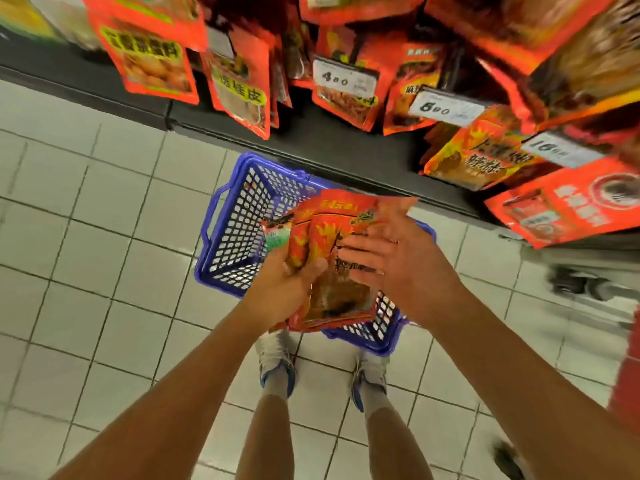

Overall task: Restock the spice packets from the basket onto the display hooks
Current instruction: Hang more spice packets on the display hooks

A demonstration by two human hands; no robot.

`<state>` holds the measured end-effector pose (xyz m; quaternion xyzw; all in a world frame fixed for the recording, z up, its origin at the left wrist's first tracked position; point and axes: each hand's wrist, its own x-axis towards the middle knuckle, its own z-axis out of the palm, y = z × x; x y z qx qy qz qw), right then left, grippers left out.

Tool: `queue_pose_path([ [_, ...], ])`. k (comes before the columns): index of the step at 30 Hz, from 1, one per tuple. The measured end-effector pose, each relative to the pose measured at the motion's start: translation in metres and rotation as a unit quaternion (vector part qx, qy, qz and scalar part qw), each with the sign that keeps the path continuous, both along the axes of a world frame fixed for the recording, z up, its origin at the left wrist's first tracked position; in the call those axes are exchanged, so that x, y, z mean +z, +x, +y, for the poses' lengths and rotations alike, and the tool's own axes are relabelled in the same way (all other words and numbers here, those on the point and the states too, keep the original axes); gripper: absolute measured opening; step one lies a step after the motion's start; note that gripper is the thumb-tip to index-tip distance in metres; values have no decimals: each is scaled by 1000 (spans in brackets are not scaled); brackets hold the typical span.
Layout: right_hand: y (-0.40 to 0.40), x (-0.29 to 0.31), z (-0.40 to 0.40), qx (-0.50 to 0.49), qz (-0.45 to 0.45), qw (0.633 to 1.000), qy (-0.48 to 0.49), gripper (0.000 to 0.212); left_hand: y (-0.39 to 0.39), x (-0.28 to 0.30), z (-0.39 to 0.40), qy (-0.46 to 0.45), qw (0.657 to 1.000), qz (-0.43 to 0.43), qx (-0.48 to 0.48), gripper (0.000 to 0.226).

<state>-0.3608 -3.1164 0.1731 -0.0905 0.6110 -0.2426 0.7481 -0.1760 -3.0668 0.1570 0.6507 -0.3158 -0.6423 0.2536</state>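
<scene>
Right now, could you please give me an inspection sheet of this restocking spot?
Surface: pale tiled floor; blue basket stands on it below the display.
Job's things: bundle of red spice packets held over the basket; hanging packets fill the hooks above; hooks themselves hidden.
Clutter: a green-labelled packet shows behind the bundle.
Grips: left hand grips the bundle's lower edge; right hand lies flat against it, fingers straight.
Cables: nothing seen.
Surroundings: price tags among the packets; dark shelf edge; blurred wheeled object at right.

White price tags [346,77] on the rack — pale tiled floor [86,237] below.
</scene>
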Motion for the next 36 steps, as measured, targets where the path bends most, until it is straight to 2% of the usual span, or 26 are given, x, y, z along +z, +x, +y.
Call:
queue_pose_path([
  [1, -7, 22, -4, 25, 75, 996, -47, 44, -2, 24, -3, -2, 1000, -2, 6, 15],
  [3, -21, 71, -12, 27, 229, 959, -163, 28, -7, 77, -9, -17, 1000, -2, 7, 11],
  [4, -28, 95, -16, 14, 247, 946, -209, 26, -10, 106, -12, -22, 1000, 2, 13, 11],
  [6, -37, 150, -27, 3, 229, 938, -261, 28, -16, 167, -20, -37, 999, 17, 36, 12],
  [10, -48, 273, -45, -4, 118, 941, -316, 5, -29, 288, -34, -100, 993, 46, 32, 17],
  [11, -52, 306, -49, -21, 107, 935, -336, 9, -32, 320, -37, -116, 991, 58, 32, 20],
  [13, -63, 371, -55, -50, 110, 916, -382, 13, -37, 379, -47, -141, 987, 66, 49, 36],
  [15, -76, 433, -55, -73, 121, 896, -421, 10, -39, 437, -60, -171, 983, 37, 61, 54],
  [16, -82, 463, -54, -86, 126, 887, -436, 15, -39, 467, -68, -196, 979, 26, 56, 52],
  [18, -94, 516, -54, -111, 119, 870, -465, 26, -36, 524, -88, -264, 963, 27, 45, 30],
  [19, -99, 541, -54, -124, 128, 861, -476, 30, -36, 551, -96, -296, 954, 27, 38, 32],
  [21, -108, 588, -55, -169, 151, 838, -497, 32, -35, 599, -111, -334, 942, 26, 32, 54],
  [22, -112, 609, -57, -191, 155, 827, -505, 31, -35, 619, -116, -350, 935, 46, 32, 53],
  [26, -124, 682, -56, -219, 174, 783, -557, 10, -34, 684, -130, -404, 907, 115, 8, 12],
  [29, -137, 723, -53, -237, 191, 747, -591, 1, -38, 722, -137, -443, 888, 122, 11, 13],
  [32, -157, 757, -57, -249, 210, 714, -620, 3, -49, 759, -143, -470, 868, 160, 27, 5],
  [36, -183, 794, -79, -258, 188, 707, -631, 4, -67, 798, -149, -487, 855, 167, 64, 18],
])
